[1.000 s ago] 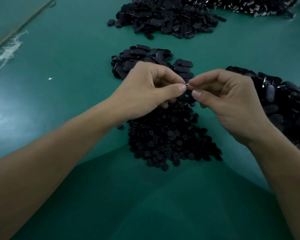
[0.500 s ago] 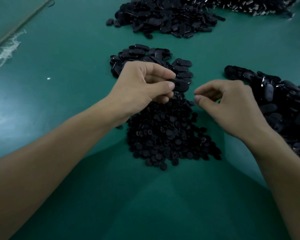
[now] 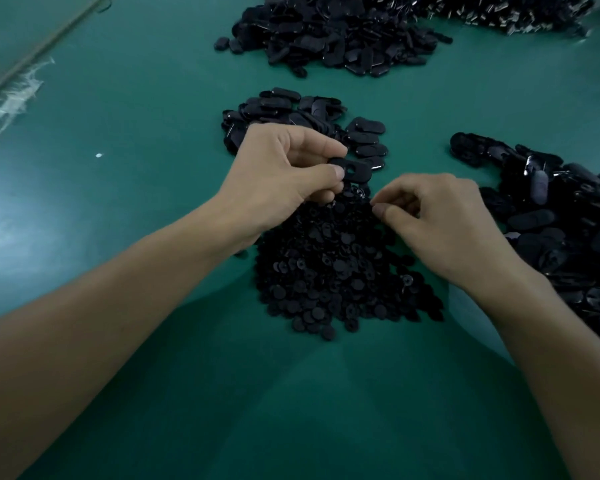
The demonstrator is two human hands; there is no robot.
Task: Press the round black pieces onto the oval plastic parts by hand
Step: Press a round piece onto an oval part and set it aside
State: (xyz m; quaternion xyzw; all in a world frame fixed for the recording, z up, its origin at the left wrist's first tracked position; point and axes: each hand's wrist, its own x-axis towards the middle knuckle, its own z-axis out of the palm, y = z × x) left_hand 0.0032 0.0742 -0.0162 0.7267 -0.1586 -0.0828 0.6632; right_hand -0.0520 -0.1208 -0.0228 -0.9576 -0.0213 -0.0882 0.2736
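Note:
My left hand [image 3: 284, 171] pinches a black oval plastic part [image 3: 352, 169] with a hole in it, held flat above the far end of a heap of small round black pieces [image 3: 336, 268]. My right hand [image 3: 437, 216] hovers low over that heap's right side. Its thumb and forefinger are pressed together at the tips, and whether a round piece sits between them is hidden. Behind my left hand lies a small pile of oval parts [image 3: 291, 109].
The green table [image 3: 136, 133] carries more black heaps: a large one at the far middle [image 3: 329, 32], another at the far right [image 3: 520, 8], and a glossy pile at the right edge [image 3: 561, 216]. White frayed fibres [image 3: 11, 98] lie along the left edge.
My hands, joined at the fingertips a second ago, have parted. The right hand has dropped down to the round pieces. The left hand stays raised, and the oval part now shows in its grip.

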